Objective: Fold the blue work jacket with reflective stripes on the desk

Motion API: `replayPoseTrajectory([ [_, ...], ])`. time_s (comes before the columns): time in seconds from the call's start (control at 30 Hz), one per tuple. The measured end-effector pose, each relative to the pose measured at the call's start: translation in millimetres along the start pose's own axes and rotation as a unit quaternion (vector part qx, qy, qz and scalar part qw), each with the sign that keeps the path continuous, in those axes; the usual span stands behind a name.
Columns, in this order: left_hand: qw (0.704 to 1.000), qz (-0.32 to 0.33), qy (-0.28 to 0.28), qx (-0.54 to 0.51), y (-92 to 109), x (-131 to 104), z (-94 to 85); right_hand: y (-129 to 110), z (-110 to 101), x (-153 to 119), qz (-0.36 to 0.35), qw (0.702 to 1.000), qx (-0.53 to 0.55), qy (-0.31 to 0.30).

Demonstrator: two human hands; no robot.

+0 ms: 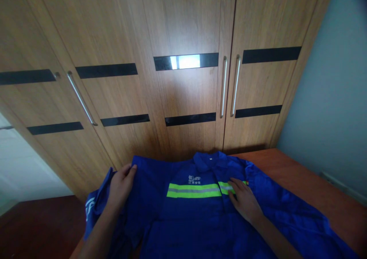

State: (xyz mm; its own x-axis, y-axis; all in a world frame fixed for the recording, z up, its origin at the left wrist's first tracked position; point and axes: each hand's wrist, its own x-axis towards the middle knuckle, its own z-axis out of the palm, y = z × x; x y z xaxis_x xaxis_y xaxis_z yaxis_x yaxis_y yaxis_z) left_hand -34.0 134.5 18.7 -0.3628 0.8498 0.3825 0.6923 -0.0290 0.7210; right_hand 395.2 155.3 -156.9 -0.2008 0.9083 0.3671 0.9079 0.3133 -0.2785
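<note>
A blue work jacket [197, 220] with a yellow-green and grey reflective band lies spread front-up on a reddish wooden table [309, 182]. Its collar points toward the wardrobe. My left hand [122, 184] grips the jacket's left shoulder edge, thumb on top and fingers curled under the cloth. My right hand [243, 199] lies flat, palm down, on the right chest, fingers spread over the reflective band.
A tall wooden wardrobe [177, 91] with black inlay strips and long metal handles stands right behind the table. A grey wall [338, 98] is at the right. The jacket's left sleeve [93, 207] hangs over the table's left edge above dark floor.
</note>
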Motion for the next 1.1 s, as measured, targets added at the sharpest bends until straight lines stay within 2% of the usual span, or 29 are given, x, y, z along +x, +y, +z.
replayPoseTrajectory([
  [0.07, 0.998, 0.047, -0.036, 0.002, 26, -14, 6.6, 0, -1, 0, 0.0, 1.0, 0.0, -0.004],
  [0.1, 0.996, 0.078, -0.05, 0.011, 37, -28, 13.1, 0, -1, 1, -0.002, 1.0, 0.0, -0.007],
  [0.17, 0.981, 0.147, -0.115, 0.046, 52, -66, 32.8, 0, -1, 1, -0.005, 1.0, -0.001, -0.012],
  [0.23, 0.953, 0.205, -0.199, 0.099, 56, -112, 58.8, 1, -1, 1, -0.006, 1.0, 0.0, -0.012],
  [0.3, 0.913, 0.252, -0.275, 0.166, 51, -151, 83.2, 1, -1, 0, -0.003, 1.0, 0.0, -0.01],
  [0.37, 0.892, 0.281, -0.291, 0.203, 41, -175, 97.7, 1, -1, 0, -0.001, 1.0, 0.001, -0.009],
  [0.43, 0.894, 0.288, -0.27, 0.214, 32, -179, 98.7, 1, -1, 1, -0.002, 1.0, 0.0, -0.01],
  [0.53, 0.899, 0.302, -0.21, 0.238, 19, -166, 83.9, 2, -1, 1, -0.004, 1.0, 0.0, -0.015],
  [0.63, 0.874, 0.354, -0.167, 0.287, -3, -160, 71.9, 3, -1, 1, -0.003, 1.0, -0.005, -0.02],
  [0.73, 0.845, 0.403, -0.153, 0.316, -29, -167, 71.8, -6, -3, 2, 0.002, 1.0, -0.018, -0.01],
  [0.83, 0.843, 0.407, -0.151, 0.318, -44, -175, 75.5, -41, -10, 10, -0.036, 0.999, 0.002, 0.002],
  [0.93, 0.851, 0.397, -0.147, 0.312, -43, -178, 77.3, -97, -10, 25, -0.125, 0.99, 0.055, -0.027],
  [1.03, 0.848, 0.403, -0.147, 0.312, -38, -178, 77.0, -151, 4, 42, -0.173, 0.977, 0.087, -0.084],
  [1.1, 0.846, 0.403, -0.157, 0.31, -33, -176, 73.5, -175, 19, 51, -0.168, 0.974, 0.092, -0.118],
])
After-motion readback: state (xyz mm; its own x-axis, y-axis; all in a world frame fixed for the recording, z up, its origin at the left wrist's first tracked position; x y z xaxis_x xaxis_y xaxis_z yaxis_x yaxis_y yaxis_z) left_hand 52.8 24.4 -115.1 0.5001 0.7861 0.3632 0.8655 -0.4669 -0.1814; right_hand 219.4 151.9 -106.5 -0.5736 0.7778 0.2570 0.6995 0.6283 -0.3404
